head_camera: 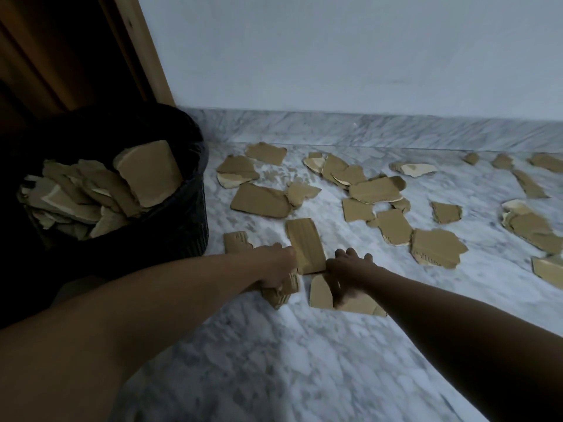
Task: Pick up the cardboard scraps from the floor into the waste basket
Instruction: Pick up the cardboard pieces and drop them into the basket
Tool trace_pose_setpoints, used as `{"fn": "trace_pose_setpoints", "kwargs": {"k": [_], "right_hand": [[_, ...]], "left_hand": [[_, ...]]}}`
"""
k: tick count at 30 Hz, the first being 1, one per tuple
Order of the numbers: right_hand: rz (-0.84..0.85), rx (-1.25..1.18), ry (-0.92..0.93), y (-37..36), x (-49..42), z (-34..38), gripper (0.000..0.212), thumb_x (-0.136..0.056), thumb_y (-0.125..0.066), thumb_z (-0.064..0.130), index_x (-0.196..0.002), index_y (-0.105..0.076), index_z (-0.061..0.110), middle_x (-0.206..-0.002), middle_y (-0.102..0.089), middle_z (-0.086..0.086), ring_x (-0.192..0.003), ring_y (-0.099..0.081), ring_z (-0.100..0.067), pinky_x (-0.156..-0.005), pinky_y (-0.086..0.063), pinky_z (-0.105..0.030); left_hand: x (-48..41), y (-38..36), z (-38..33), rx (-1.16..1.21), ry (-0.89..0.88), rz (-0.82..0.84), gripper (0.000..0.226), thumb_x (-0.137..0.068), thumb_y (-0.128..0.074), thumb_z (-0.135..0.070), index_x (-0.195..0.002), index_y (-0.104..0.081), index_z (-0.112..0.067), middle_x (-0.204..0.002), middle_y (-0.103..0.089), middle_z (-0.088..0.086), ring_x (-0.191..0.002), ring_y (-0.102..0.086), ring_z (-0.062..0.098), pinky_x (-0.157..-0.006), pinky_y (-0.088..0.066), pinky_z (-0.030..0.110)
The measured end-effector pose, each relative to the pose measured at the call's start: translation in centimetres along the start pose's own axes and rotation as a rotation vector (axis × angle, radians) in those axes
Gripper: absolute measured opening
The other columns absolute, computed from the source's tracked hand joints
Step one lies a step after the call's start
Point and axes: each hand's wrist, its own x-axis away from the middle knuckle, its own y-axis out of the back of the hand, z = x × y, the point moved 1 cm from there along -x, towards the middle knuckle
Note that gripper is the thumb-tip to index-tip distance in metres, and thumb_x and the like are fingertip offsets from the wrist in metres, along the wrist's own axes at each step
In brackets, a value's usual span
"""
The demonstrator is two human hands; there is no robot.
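- Now, the left hand (278,266) is down at the floor (274,360), fingers curled tight round a wad of scraps (281,292) that sticks out beneath the fist.
- Over to the right hand (347,274): knuckles up, fingers bent down onto a flat scrap (320,295), gripping it at its edge; that part is a little blurred.
- Between the two hands lies a long ribbed scrap (306,249), flat on the marble, its near end touching both hands.
- Just beyond the left hand, a small notched scrap (236,242) sits close to the foot of the waste basket (195,208).
- That basket, black and lined with a dark bag, stands to the left, near the wooden door frame (149,56), and it is heaped with binned cardboard (91,196); one big piece leans against the inner wall.
- Plenty of loose cardboard scraps (374,190) are spread across the floor ahead and off to the right, some overlapping, some alone, reaching back to the marble skirting (365,129) under the pale wall (335,50).
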Motion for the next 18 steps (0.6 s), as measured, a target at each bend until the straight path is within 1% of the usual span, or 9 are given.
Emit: {"fn": "trace_pose_setpoints", "kwargs": {"k": [2, 4, 7, 8, 10, 11, 13, 15, 18], "right_hand": [[-0.057, -0.016, -0.017, -0.4, -0.1, -0.6, 0.055, -0.076, -0.079, 0.031, -0.108, -0.037, 0.014, -0.107, -0.046, -0.006, -0.114, -0.041, -0.029, -0.09, -0.034, -0.05], [-0.045, -0.062, -0.048, -0.6, -0.3, -1.0, 0.046, -0.08, -0.073, 0.02, -0.103, -0.034, 0.014, -0.092, -0.05, -0.005, -0.106, -0.048, -0.029, -0.087, -0.03, -0.048], [0.165, -0.06, -0.094, 0.0, -0.6, -0.8, 0.06, -0.07, -0.084, 0.042, -0.113, -0.054, 0.013, -0.101, -0.058, -0.003, -0.108, -0.054, -0.028, -0.096, -0.032, -0.051], [0.207, -0.071, -0.096, 0.3, -0.7, -0.8, 0.066, -0.069, -0.084, 0.048, -0.117, -0.059, 0.011, -0.1, -0.058, -0.002, -0.105, -0.056, -0.027, -0.098, -0.037, -0.046], [0.176, -0.203, -0.092, 1.1, -0.9, -0.9, 0.064, -0.072, -0.082, 0.049, -0.118, -0.066, 0.007, -0.096, -0.061, -0.002, -0.091, -0.059, -0.021, -0.087, -0.045, -0.031], [0.14, -0.329, -0.119, 1.7, -1.1, -1.2, 0.057, -0.074, -0.082, 0.045, -0.114, -0.068, 0.007, -0.095, -0.064, -0.003, -0.087, -0.06, -0.019, -0.079, -0.048, -0.029], [0.009, -0.658, -0.175, 2.8, -1.3, -1.9, 0.037, -0.076, -0.082, 0.031, -0.104, -0.071, 0.008, -0.094, -0.067, -0.007, -0.081, -0.061, -0.017, -0.072, -0.05, -0.028], [-0.101, -0.904, -0.203, 3.7, -1.8, -1.8, 0.024, -0.076, -0.082, 0.019, -0.094, -0.072, 0.007, -0.086, -0.065, -0.006, -0.076, -0.058, -0.017, -0.065, -0.045, -0.026], [-0.184, -1.062, -0.225, 4.3, -3.9, -0.2, 0.039, -0.076, -0.083, 0.023, -0.107, -0.069, 0.002, -0.097, -0.065, -0.009, -0.084, -0.059, -0.02, -0.062, -0.043, -0.027]], "left_hand": [[0.4, -0.1, -0.1, 0.014, -0.031, -0.087, 0.036, -0.085, -0.069, -0.025, -0.115, -0.057, -0.011, -0.124, -0.049, 0.013, -0.102, -0.053, 0.032, -0.083, -0.047, 0.046], [0.6, -0.3, 0.0, -0.014, -0.079, -0.121, 0.038, -0.083, -0.069, -0.026, -0.115, -0.054, -0.012, -0.114, -0.052, 0.012, -0.102, -0.049, 0.031, -0.084, -0.04, 0.046], [0.9, -0.7, 0.0, -0.019, -0.062, -0.06, 0.057, -0.078, -0.07, -0.028, -0.129, -0.046, -0.018, -0.115, -0.057, 0.008, -0.107, -0.044, 0.029, -0.09, -0.034, 0.046], [0.9, -0.6, 0.0, -0.01, -0.046, -0.021, 0.057, -0.078, -0.071, -0.029, -0.129, -0.048, -0.019, -0.116, -0.056, 0.007, -0.109, -0.043, 0.029, -0.09, -0.033, 0.046], [1.3, 0.1, -0.2, 0.039, -0.047, 0.056, 0.029, -0.081, -0.07, -0.029, -0.106, -0.062, -0.017, -0.107, -0.057, 0.005, -0.102, -0.048, 0.028, -0.084, -0.035, 0.044], [1.4, 0.6, -0.2, 0.094, -0.042, 0.087, 0.018, -0.084, -0.068, -0.027, -0.094, -0.065, -0.013, -0.099, -0.057, 0.006, -0.096, -0.052, 0.027, -0.08, -0.039, 0.042], [1.7, 1.8, 0.4, 0.235, 0.004, 0.103, 0.02, -0.091, -0.06, -0.019, -0.096, -0.067, -0.001, -0.094, -0.057, 0.013, -0.089, -0.054, 0.025, -0.076, -0.044, 0.039], [2.3, 2.4, 1.5, 0.372, 0.109, 0.058, 0.03, -0.095, -0.052, -0.019, -0.11, -0.062, 0.005, -0.103, -0.056, 0.018, -0.094, -0.054, 0.026, -0.076, -0.043, 0.034], [3.6, 0.7, 3.3, 0.448, 0.374, 0.061, 0.061, -0.096, -0.052, -0.041, -0.142, -0.037, -0.004, -0.143, -0.036, 0.019, -0.124, -0.046, 0.031, -0.101, -0.043, 0.036]]}}
